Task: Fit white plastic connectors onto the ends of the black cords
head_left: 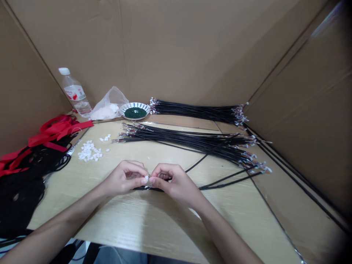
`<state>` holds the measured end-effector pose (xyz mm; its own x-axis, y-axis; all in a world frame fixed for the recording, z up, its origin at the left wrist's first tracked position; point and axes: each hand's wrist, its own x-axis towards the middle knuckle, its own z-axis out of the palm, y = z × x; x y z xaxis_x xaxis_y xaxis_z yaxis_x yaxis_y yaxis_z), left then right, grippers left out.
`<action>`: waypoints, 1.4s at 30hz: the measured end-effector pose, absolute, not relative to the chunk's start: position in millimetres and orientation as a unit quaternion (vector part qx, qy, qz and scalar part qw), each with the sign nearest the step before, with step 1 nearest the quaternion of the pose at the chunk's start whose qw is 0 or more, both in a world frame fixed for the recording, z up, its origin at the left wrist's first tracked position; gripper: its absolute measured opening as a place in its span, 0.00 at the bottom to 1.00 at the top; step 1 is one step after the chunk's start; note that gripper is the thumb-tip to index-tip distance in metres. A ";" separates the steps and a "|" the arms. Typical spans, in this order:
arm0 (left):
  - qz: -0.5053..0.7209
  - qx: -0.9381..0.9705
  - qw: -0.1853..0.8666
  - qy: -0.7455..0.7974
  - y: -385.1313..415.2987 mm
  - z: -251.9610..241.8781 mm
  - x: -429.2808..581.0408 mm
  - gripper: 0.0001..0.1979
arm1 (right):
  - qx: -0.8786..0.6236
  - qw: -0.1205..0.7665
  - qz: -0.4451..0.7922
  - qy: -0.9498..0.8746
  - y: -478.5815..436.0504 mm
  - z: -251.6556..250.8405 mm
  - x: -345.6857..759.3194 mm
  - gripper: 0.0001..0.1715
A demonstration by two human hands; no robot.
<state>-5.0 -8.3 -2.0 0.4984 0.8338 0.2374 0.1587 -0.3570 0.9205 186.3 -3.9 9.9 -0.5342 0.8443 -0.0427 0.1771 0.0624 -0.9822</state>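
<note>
Near the middle of the wooden table [115, 220], my left hand [126, 178] pinches a small white connector [146, 178] between thumb and forefinger. Right beside it, my right hand [170, 179] is closed around the end of a black cable [198, 162], its fingertips almost touching the connector. The thin wires between the fingertips are too small to tell apart. More black cables [228, 185] lie under and to the right of my hands. A pile of loose white connectors [89, 151] sits to the left, beyond my left forearm.
A large cable bundle [192, 139] lies beyond my hands, another [195, 111] along the back cardboard wall [178, 47]. A patterned plate [124, 112] of dark green bits, a plastic bag [110, 104] and a bottle [75, 91] stand at back left. Red ribbons [59, 128] and black cords [16, 201] lie left.
</note>
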 end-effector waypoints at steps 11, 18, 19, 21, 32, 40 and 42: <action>0.356 0.736 0.454 0.354 -8.6 -1.4 -5.2 0.12 | -0.388 0.294 0.560 -0.670 -4.5 9.8 184.4 0.17; 0.385 0.650 0.528 0.388 -10.3 -4.9 -4.1 0.14 | -0.368 0.354 0.565 -0.648 -2.3 9.5 186.8 0.15; 0.390 0.641 0.534 0.391 -10.2 -5.5 -4.1 0.14 | -0.367 0.362 0.568 -0.641 -1.5 9.3 187.6 0.16; 0.405 0.632 0.531 0.394 -9.6 -6.1 -4.3 0.14 | -0.371 0.374 0.573 -0.628 0.1 8.8 188.9 0.16; 0.422 0.696 0.407 0.415 -10.1 -7.5 -4.2 0.09 | -0.405 0.378 0.539 -0.635 3.1 4.5 184.5 0.11; 0.434 0.746 0.316 0.393 -10.4 -8.7 -3.8 0.06 | -0.413 0.380 0.534 -0.632 4.0 2.2 184.1 0.11; 0.431 0.759 0.292 0.391 -9.9 -8.7 -4.0 0.06 | -0.418 0.378 0.530 -0.633 3.8 1.7 183.5 0.11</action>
